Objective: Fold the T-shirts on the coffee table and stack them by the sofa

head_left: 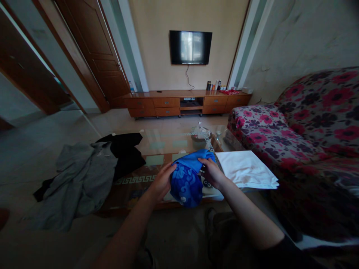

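Between my two hands hangs a blue garment [186, 186] with a lighter blue floral pattern and a plain blue band along its top. My left hand [163, 182] grips its left edge, thumb on the upper side. The fingers of my right hand [212, 172] pinch the upper right edge. The garment is bunched over the near part of a glass coffee table [134, 170], and its exact kind is unclear. To the right of my right hand lies a folded white cloth [246, 170]. A grey garment [81, 179] and a black garment [127, 155] lie loosely at the table's left.
A bowl-like container [199, 139] and a small glass [218, 133] stand towards the table's far right. The floral sofa [266, 129] borders the right side. Beyond the table is a low wooden cabinet [165, 101] beneath a wall-mounted television [190, 47].
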Motion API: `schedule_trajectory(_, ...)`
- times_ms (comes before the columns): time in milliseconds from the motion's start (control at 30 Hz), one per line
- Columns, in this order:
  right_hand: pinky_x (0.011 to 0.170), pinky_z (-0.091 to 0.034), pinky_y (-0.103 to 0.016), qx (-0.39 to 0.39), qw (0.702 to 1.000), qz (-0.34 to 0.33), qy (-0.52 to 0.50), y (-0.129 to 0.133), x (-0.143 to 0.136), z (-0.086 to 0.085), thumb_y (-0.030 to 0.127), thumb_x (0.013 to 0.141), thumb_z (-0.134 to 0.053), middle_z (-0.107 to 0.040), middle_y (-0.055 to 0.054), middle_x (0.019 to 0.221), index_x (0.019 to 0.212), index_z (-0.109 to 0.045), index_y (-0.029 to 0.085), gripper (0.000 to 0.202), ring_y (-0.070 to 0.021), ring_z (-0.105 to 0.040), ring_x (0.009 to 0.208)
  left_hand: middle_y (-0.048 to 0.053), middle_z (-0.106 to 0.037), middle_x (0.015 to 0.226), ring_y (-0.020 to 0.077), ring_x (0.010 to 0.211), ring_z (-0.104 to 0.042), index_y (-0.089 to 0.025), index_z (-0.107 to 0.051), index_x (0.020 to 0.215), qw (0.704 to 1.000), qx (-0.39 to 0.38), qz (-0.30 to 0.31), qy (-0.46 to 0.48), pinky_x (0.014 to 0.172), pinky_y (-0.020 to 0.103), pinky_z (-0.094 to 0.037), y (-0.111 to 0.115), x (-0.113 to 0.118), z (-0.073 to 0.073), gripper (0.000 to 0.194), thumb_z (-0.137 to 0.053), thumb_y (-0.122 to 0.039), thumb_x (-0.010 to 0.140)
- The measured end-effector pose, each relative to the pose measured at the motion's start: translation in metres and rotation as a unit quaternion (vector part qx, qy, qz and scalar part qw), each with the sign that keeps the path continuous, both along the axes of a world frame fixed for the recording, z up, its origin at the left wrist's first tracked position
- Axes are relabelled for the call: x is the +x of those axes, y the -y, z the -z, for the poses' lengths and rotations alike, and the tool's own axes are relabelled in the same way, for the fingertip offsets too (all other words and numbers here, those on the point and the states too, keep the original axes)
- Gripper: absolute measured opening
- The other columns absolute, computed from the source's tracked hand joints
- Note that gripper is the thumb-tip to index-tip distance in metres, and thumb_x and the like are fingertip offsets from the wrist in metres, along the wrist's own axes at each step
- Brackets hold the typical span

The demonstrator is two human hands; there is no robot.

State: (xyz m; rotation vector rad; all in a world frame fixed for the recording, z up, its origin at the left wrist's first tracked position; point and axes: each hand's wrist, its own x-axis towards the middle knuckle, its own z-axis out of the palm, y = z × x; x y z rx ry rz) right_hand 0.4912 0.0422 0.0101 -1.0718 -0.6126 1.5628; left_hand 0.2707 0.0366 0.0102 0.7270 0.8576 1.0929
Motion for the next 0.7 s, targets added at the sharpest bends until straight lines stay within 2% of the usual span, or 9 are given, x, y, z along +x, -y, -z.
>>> schedule_trajectory(100,0.072,-0.054,-0.031,-0.015,0.995,-0.086,0.044,0.001,0.002,0.005,0.048,0.076,-0.082,-0.069,0.001,0.087,0.091,-0.062,0.025,0.033,-0.0179,-0.066,0.080,0.006,-0.076,0.096,0.0190,0.083,-0.071,-0.018,-0.073,0.106,0.998,-0.027,0.005,0.055,0.081,0.032,-0.056,0.001,-0.002,-0.009,0.029,-0.080,-0.030,0.081)
schedule_trajectory(167,0.077,-0.054,-0.032,0.000,0.987,-0.141,0.082,0.004,0.001,0.004,0.053,0.078,-0.080,-0.072,-0.001,0.097,0.098,-0.066,0.025,0.037,-0.0196,-0.068,0.090,0.005,-0.076,0.095,0.0176,0.080,-0.071,-0.019,-0.072,0.105,0.997,-0.032,0.000,0.074,0.078,0.031,-0.057,0.001,-0.004,-0.013,0.023,-0.077,-0.028,0.084)
schedule_trajectory(267,0.091,-0.054,-0.036,0.063,0.968,-0.185,0.155,0.012,-0.003,0.001,0.053,0.078,-0.082,-0.071,-0.004,0.119,0.118,-0.066,0.027,0.050,-0.0235,-0.066,0.110,0.005,-0.075,0.096,0.0166,0.079,-0.071,-0.020,-0.070,0.106,0.995,-0.022,0.009,0.095,0.074,0.029,-0.057,0.002,-0.004,-0.016,0.022,-0.076,-0.027,0.086)
schedule_trajectory(333,0.095,-0.053,-0.038,0.111,0.955,-0.203,0.186,0.017,-0.007,0.001,0.050,0.076,-0.085,-0.069,-0.005,0.126,0.126,-0.062,0.029,0.060,-0.0250,-0.064,0.115,0.005,-0.075,0.097,0.0163,0.080,-0.070,-0.020,-0.070,0.107,0.995,-0.019,0.023,0.093,0.072,0.028,-0.056,0.002,-0.004,-0.014,0.023,-0.077,-0.026,0.086)
schedule_trajectory(400,0.089,-0.055,-0.037,0.136,0.949,-0.195,0.206,0.019,-0.011,0.006,0.048,0.070,-0.089,-0.069,-0.005,0.120,0.126,-0.059,0.028,0.066,-0.0252,-0.065,0.108,0.004,-0.074,0.094,0.0160,0.079,-0.069,-0.019,-0.070,0.105,0.996,-0.020,0.029,0.082,0.070,0.027,-0.056,0.002,-0.003,-0.011,0.023,-0.078,-0.025,0.085)
schedule_trajectory(467,0.078,-0.056,-0.034,0.145,0.951,-0.160,0.222,0.018,-0.014,0.014,0.048,0.067,-0.091,-0.069,-0.003,0.106,0.118,-0.058,0.027,0.064,-0.0223,-0.066,0.095,0.003,-0.073,0.091,0.0158,0.078,-0.068,-0.019,-0.070,0.100,0.997,-0.021,0.028,0.075,0.070,0.028,-0.055,0.003,-0.002,-0.008,0.020,-0.080,-0.025,0.084)
schedule_trajectory(533,0.071,-0.053,-0.030,0.168,0.948,-0.134,0.236,0.015,-0.015,0.020,0.050,0.071,-0.088,-0.066,0.001,0.093,0.106,-0.059,0.026,0.051,-0.0183,-0.062,0.083,0.003,-0.073,0.089,0.0158,0.077,-0.067,-0.020,-0.069,0.096,0.997,-0.013,0.034,0.069,0.069,0.028,-0.054,0.003,-0.001,-0.006,0.017,-0.080,-0.026,0.084)
schedule_trajectory(600,0.069,-0.050,-0.028,0.203,0.937,-0.137,0.249,0.011,-0.016,0.022,0.052,0.078,-0.081,-0.063,0.003,0.084,0.093,-0.060,0.025,0.038,-0.0159,-0.059,0.076,0.003,-0.073,0.090,0.0162,0.078,-0.067,-0.020,-0.070,0.099,0.997,0.002,0.046,0.064,0.070,0.029,-0.053,0.004,0.000,-0.005,0.017,-0.077,-0.028,0.086)
schedule_trajectory(700,0.065,-0.045,-0.026,0.236,0.927,-0.136,0.258,0.006,-0.015,0.020,0.054,0.081,-0.077,-0.059,0.004,0.076,0.080,-0.061,0.024,0.035,-0.0145,-0.054,0.071,0.006,-0.074,0.098,0.0172,0.083,-0.068,-0.019,-0.071,0.106,0.996,0.020,0.049,0.068,0.076,0.030,-0.053,0.002,0.000,-0.006,0.020,-0.073,-0.028,0.088)
